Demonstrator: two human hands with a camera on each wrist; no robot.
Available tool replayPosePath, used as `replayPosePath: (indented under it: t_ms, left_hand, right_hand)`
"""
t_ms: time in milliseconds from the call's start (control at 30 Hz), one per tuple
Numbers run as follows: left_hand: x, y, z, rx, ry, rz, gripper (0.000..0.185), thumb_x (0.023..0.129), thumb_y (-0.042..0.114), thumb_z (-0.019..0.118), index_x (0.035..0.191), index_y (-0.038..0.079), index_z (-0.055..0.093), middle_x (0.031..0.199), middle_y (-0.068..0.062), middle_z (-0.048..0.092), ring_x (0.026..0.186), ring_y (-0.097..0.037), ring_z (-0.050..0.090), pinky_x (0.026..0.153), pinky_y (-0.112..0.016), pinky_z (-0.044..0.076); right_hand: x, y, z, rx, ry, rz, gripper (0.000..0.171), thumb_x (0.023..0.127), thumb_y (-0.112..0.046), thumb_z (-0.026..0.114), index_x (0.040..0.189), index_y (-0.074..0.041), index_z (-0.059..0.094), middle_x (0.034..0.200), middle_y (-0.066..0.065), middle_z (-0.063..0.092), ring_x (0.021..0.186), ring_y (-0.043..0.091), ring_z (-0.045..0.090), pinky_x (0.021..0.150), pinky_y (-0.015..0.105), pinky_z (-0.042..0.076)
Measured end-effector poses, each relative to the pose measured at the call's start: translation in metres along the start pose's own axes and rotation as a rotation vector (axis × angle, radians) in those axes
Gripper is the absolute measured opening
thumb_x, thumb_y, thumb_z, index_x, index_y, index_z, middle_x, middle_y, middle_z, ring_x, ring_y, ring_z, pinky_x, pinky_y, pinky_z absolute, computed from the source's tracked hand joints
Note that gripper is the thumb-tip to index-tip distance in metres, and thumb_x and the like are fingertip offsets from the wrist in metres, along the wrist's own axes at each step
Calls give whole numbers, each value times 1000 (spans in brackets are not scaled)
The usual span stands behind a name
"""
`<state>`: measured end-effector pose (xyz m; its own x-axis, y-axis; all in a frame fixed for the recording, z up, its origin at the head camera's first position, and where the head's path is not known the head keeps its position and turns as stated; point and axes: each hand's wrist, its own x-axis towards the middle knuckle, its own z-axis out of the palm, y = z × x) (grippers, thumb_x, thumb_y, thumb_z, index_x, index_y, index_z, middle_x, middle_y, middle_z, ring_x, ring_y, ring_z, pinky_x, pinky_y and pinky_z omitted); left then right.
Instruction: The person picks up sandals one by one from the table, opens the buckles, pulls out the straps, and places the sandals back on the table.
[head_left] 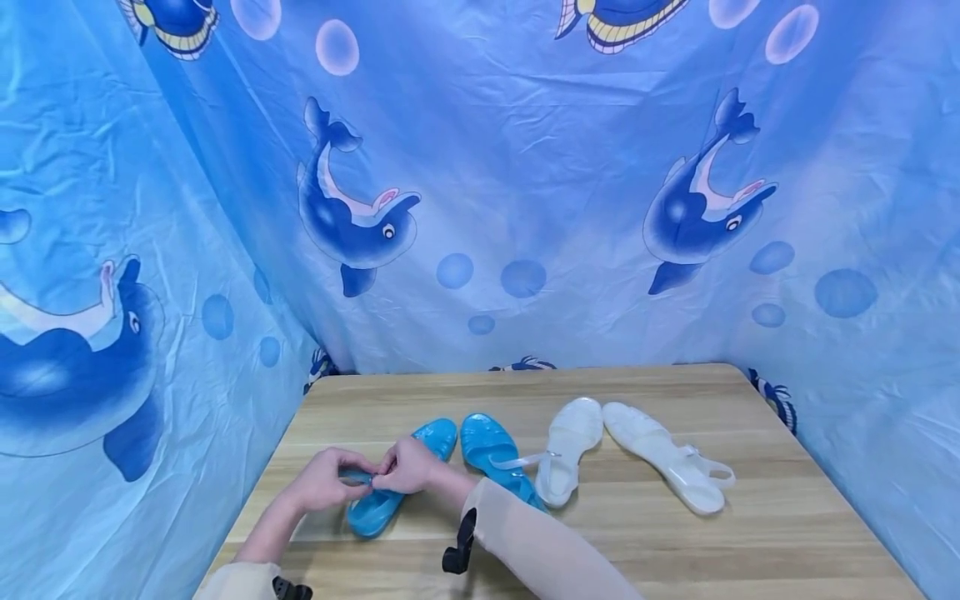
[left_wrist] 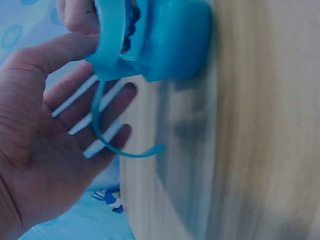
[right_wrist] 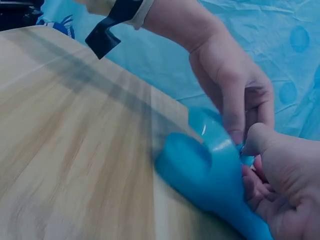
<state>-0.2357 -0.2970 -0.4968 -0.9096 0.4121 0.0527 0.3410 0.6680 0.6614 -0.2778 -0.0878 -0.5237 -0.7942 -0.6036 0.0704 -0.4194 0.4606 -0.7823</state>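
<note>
Near the desk's front-left corner lies a translucent blue jelly sandal, long axis slanting from heel at the near left up to toe at the far right, toward the middle of the wooden desk. Both hands meeting over its heel end: left hand coming from the left edge side, right hand reaching across from the right, fingertips almost touching each other. Pinched between them, the sandal's thin blue ankle strap; in the left wrist view the strap curls loose across an otherwise spread palm, thumb and forefinger up at the sandal's wider band, so a light pinch rather than a full grip. Right hand's fingers curled tight about the strap at the buckle, seen close in the right wrist view; buckle itself too hidden to tell whether fastened. Just beside, to the right and parallel, the matching second blue jelly sandal, partly under the right forearm. Farther right toward the desk's middle, a pair of clear white jelly sandals, toes to the far edge, heels splaying apart. No containers anywhere on the desk. Behind and around, a blue dolphin-print curtain.
</note>
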Motion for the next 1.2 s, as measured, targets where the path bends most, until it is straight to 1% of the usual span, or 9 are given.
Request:
replayPosePath:
  t_ms: [133,233,400,500,733,867,967,1100,1200]
  left_hand:
    - [3,0,4,68,35,-8,18,88,19,86,106,17,84,106,2,83,103,-15,76,91,-40,63]
    - [6,3,5,125,43,-12,18,85,16,87,102,20,84,103,6,81,101,-16,75,88,-36,62]
    - [12,11,5,168,12,3,16,84,13,88,96,20,80,96,8,79,93,-11,72,84,-30,60]
    - [12,13,4,178,13,-13,14,84,14,88,94,20,80,94,8,79,89,-8,70,82,-28,60]
    - [10,16,5,247,67,-19,16,81,15,93,94,18,84,91,9,74,87,-11,64,77,-27,56]
    - [9,17,6,245,101,0,15,80,12,92,93,16,86,85,8,72,79,-10,59,69,-22,50]
    - [9,17,6,227,109,26,16,79,8,91,94,11,87,84,6,75,73,-4,61,65,-20,52]
    - [8,15,6,212,113,22,18,78,4,91,95,9,86,83,4,76,71,1,61,64,-19,54]
    - [6,16,6,207,116,7,18,79,3,91,94,10,86,82,4,75,70,3,60,63,-19,54]
  right_hand:
    - [-1,8,4,-1,2,-37,12,91,-18,80,83,-9,77,66,-11,66,54,-3,52,53,14,45]
    - [-3,10,3,-25,4,-55,12,92,-19,79,84,-11,75,68,-12,66,55,-6,52,54,13,46]
    - [-6,5,-1,-14,100,-27,11,88,-18,87,89,-10,79,78,-6,77,64,-8,59,61,11,50]
    - [-9,1,-3,-46,152,-31,12,87,-22,90,88,-11,85,79,-4,80,63,-8,59,60,11,50]
    - [-9,-4,3,-83,173,-13,12,87,-26,89,86,-15,87,75,-8,80,61,-10,58,59,10,47]
    - [-6,-4,5,-126,123,-25,15,89,-26,85,84,-12,83,66,-12,70,55,-6,52,54,12,43]
    - [-4,-4,6,-222,46,-103,22,91,-22,79,75,-8,73,59,-10,54,52,-2,44,51,12,36]
    - [-4,-3,7,-381,-14,-208,24,92,-20,72,74,-8,61,70,-7,47,65,2,41,59,13,33]
    - [-5,-1,9,-435,-19,-227,19,92,-21,70,82,-12,58,80,-6,49,73,4,42,64,13,35]
